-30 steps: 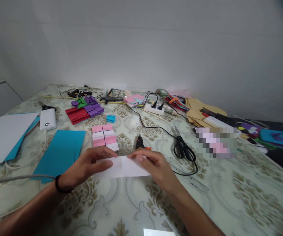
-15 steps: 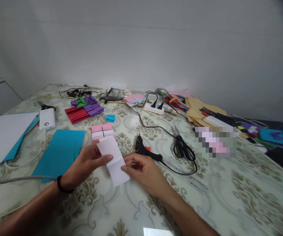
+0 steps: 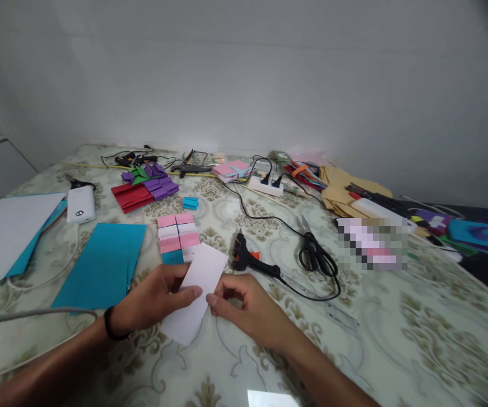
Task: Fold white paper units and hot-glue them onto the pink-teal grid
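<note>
A white strip of paper [image 3: 204, 271] slants between my hands above the table. My left hand [image 3: 163, 297] pinches it, thumb on top and fingers underneath. At the strip's right edge, my right hand [image 3: 244, 305] has its thumb and fingertips closed on the paper. Just beyond lie folded pink and white paper pieces [image 3: 171, 232], with a teal piece [image 3: 171, 256] partly behind the strip. To the right of the strip rests a black glue gun [image 3: 252, 261]. Teal sheets [image 3: 99, 265] lie left of my left hand.
Black scissors [image 3: 314, 254] and a clear ruler [image 3: 332, 314] lie to the right. A white power bank [image 3: 81, 204] and white sheets [image 3: 10, 232] are at left. Red folded paper [image 3: 131, 196], a small blue piece [image 3: 190, 203] and a power strip [image 3: 266, 186] stand farther back. Cables cross the table.
The white strip has turned clockwise, its top now leaning right and its lower end left. More of the pink and teal pieces shows. Both hands have moved slightly nearer me.
</note>
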The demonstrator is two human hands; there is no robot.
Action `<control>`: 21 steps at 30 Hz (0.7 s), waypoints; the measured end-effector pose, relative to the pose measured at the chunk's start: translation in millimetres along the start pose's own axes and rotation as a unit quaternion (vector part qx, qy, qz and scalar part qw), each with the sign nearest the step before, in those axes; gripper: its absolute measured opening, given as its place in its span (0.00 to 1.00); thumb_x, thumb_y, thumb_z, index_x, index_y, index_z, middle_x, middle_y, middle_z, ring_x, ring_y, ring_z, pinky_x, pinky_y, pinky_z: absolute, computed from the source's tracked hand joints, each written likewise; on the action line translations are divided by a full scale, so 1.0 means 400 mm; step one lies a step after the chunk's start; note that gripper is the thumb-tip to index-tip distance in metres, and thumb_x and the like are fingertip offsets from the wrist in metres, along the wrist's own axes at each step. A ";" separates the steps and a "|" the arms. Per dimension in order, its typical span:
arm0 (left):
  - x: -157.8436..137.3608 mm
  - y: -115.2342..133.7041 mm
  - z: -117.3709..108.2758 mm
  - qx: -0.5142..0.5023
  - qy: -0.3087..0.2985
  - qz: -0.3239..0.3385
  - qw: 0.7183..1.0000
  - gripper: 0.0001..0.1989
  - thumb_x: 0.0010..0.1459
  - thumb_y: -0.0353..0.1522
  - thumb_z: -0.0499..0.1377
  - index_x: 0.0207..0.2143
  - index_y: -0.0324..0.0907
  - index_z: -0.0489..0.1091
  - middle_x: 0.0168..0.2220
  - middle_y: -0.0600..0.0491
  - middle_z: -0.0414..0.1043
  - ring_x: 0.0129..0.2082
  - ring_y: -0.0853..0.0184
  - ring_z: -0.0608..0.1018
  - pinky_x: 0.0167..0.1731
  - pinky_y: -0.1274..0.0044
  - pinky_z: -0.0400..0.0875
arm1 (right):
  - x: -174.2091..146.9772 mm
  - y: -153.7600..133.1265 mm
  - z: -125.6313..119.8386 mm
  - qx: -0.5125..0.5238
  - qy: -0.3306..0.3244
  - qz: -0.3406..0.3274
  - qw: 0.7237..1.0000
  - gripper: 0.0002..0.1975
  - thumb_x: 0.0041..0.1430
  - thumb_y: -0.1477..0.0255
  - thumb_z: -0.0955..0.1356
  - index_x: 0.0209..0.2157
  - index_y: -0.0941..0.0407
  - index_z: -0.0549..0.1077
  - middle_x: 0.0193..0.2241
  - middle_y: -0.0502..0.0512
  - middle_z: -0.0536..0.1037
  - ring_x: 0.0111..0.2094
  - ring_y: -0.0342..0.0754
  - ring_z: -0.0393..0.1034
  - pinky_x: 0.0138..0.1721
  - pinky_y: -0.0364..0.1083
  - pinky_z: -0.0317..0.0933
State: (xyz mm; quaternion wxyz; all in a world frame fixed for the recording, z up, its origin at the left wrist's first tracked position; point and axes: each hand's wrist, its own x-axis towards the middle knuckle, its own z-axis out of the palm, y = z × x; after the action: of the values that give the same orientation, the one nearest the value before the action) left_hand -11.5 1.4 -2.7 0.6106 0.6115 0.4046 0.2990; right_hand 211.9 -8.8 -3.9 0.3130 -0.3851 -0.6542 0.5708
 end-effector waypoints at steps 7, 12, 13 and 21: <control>-0.005 0.003 -0.003 0.025 -0.063 -0.046 0.997 0.18 0.63 0.44 0.64 0.38 0.36 0.77 0.30 0.52 0.73 0.28 0.68 0.71 0.25 0.81 0.64 | 0.001 0.017 -0.001 0.001 0.000 -0.012 1.000 0.16 0.61 0.63 0.72 0.24 0.57 0.71 0.22 0.48 0.70 0.26 0.43 0.61 0.28 0.42 0.55; -0.010 0.000 -0.012 0.021 -0.107 -0.083 0.991 0.17 0.62 0.43 0.66 0.36 0.37 0.77 0.31 0.51 0.76 0.26 0.68 0.73 0.24 0.80 0.65 | 0.005 0.016 -0.036 0.038 0.037 -0.008 0.999 0.19 0.61 0.59 0.74 0.25 0.57 0.72 0.23 0.49 0.73 0.27 0.44 0.63 0.30 0.43 0.56; -0.010 0.001 -0.013 0.024 -0.115 -0.089 0.989 0.16 0.62 0.43 0.66 0.35 0.37 0.77 0.30 0.51 0.77 0.26 0.69 0.73 0.24 0.80 0.65 | 0.007 0.015 -0.044 0.045 0.043 -0.016 0.998 0.19 0.62 0.59 0.74 0.25 0.57 0.71 0.23 0.48 0.73 0.27 0.44 0.63 0.31 0.43 0.56; -0.011 0.017 -0.025 0.064 -0.131 -0.079 0.986 0.16 0.61 0.42 0.64 0.32 0.36 0.74 0.27 0.54 0.70 0.23 0.72 0.68 0.21 0.82 0.59 | 0.004 0.014 -0.058 0.058 0.045 -0.049 0.996 0.16 0.65 0.62 0.72 0.26 0.56 0.74 0.25 0.50 0.74 0.29 0.45 0.65 0.33 0.44 0.57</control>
State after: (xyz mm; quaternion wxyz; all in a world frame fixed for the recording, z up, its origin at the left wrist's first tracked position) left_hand -21.2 3.1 5.3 0.6392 0.6497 0.3866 0.1410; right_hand 231.7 4.7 -6.0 0.3919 -0.3591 -0.6234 0.5734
